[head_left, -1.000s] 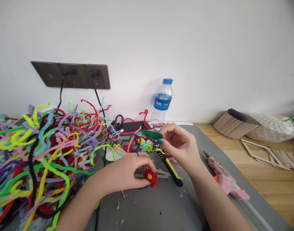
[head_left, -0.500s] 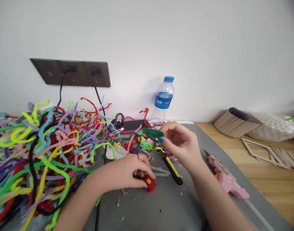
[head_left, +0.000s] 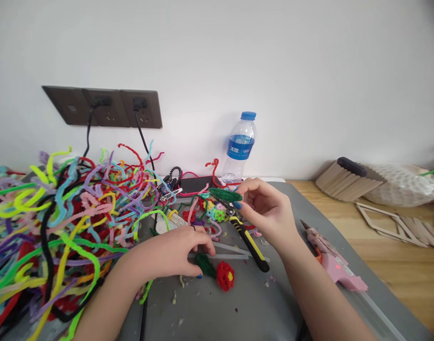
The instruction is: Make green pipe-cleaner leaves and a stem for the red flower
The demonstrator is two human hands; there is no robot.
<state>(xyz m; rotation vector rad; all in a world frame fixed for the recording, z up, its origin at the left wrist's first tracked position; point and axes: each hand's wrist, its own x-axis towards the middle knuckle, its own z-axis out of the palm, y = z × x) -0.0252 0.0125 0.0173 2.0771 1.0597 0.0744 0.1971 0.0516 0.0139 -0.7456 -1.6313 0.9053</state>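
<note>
My right hand (head_left: 268, 210) pinches a dark green leaf shape made of pipe cleaner (head_left: 224, 195) between thumb and fingertips, held above the table. My left hand (head_left: 183, 251) hovers over the grey tabletop with thumb and fingers parted, nothing gripped. Just right of its fingers lies a small red pipe-cleaner flower (head_left: 225, 276) with a yellow centre. A second dark green leaf shape (head_left: 204, 265) sits against the flower, partly behind my left hand. Pliers with black-and-yellow handles (head_left: 250, 241) rest between my hands, beside clear glue sticks (head_left: 231, 252).
A tangled heap of coloured pipe cleaners (head_left: 75, 227) covers the left side. Small flowers and beads (head_left: 217, 213), a phone (head_left: 195, 185) and a water bottle (head_left: 240, 147) stand or lie behind. At right are a pink glue gun (head_left: 333, 260) and wooden sticks (head_left: 346, 180).
My left hand has let go of the red flower and drawn back to the left, its fingers spreading. The flower lies slightly further right. My right hand keeps the green leaf in place.
</note>
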